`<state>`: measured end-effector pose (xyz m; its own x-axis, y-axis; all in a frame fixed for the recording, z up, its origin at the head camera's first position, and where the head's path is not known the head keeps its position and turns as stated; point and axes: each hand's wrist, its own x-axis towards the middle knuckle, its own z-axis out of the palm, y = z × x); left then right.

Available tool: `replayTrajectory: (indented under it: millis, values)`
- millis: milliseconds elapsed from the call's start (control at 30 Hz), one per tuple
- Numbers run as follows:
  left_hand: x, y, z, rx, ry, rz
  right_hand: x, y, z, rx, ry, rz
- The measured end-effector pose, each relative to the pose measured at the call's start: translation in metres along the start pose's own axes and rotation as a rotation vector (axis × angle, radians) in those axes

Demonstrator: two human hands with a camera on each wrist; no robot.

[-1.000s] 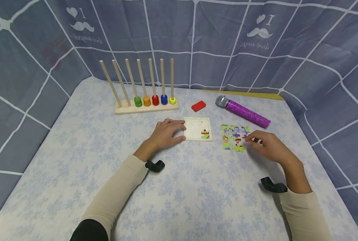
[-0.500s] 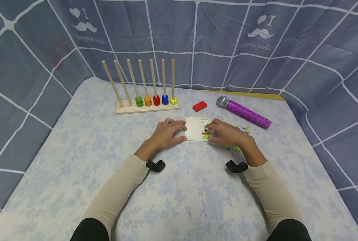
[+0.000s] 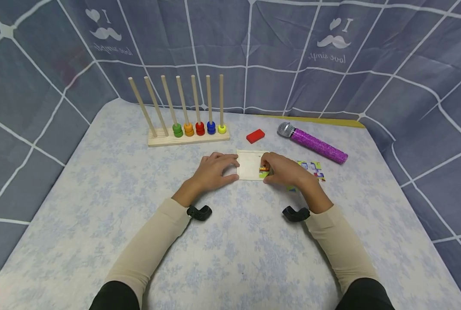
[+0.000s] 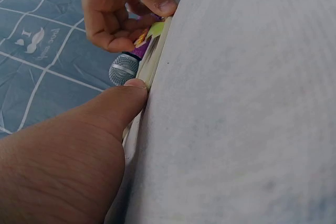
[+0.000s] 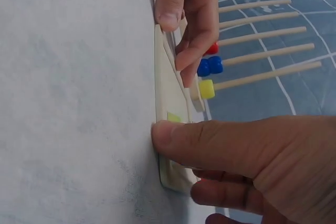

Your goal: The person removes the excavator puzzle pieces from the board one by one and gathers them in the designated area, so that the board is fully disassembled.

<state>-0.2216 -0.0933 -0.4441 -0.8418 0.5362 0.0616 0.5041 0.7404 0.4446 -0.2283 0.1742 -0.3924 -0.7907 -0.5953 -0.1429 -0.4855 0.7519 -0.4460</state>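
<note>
A square, pale wooden puzzle tray lies mid-table, with green and red-yellow printed puzzle pieces in its front right corner. My left hand holds the tray's left side, its thumb at the front corner and its fingers farther back along the edge. Over the right side of the tray, my right hand has bent fingers round a puzzle piece that they mostly hide. Its thumb lies at the tray's front rim in the right wrist view. Loose colourful puzzle pieces lie right of the tray, partly behind my right hand.
A wooden peg stand with coloured beads is at the back left. A red block and a purple glitter microphone lie behind the tray and the loose pieces. A grid-patterned curtain hangs behind the table.
My right hand has moved left from the loose puzzle pieces to the tray's right side, then slightly farther left. My left hand has stayed at the tray's left edge.
</note>
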Motion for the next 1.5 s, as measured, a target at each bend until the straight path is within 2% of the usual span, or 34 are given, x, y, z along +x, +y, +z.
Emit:
replayTrajectory:
  millis: [300, 600, 767, 867, 1000, 1167, 1333, 1500]
  values:
    - [0.0, 0.0, 0.001, -0.004, 0.0, 0.0, -0.002, -0.005, -0.001, -0.121, 0.006, 0.012]
    - [0.001, -0.002, 0.001, -0.002, 0.0, 0.004, -0.005, -0.001, -0.007, -0.091, 0.02, -0.055]
    - [0.001, -0.002, 0.002, -0.005, 0.001, 0.011, -0.01, 0.003, -0.01, -0.134, 0.089, -0.033]
    - [0.001, -0.001, 0.001, -0.003, -0.002, 0.012, -0.017, 0.011, -0.019, -0.117, 0.148, -0.008]
    - [0.0, -0.001, 0.0, -0.001, -0.002, 0.003, -0.037, 0.027, -0.036, -0.048, 0.207, 0.013]
    - [0.0, -0.001, 0.001, -0.001, -0.002, -0.004, -0.084, 0.053, -0.048, -0.042, 0.28, 0.08]
    - [0.0, -0.002, 0.001, -0.004, -0.007, -0.004, -0.132, 0.077, -0.039, -0.078, 0.297, 0.161]
    - [0.001, -0.002, 0.001, -0.012, -0.003, 0.004, -0.16, 0.09, -0.02, -0.009, 0.3, 0.192]
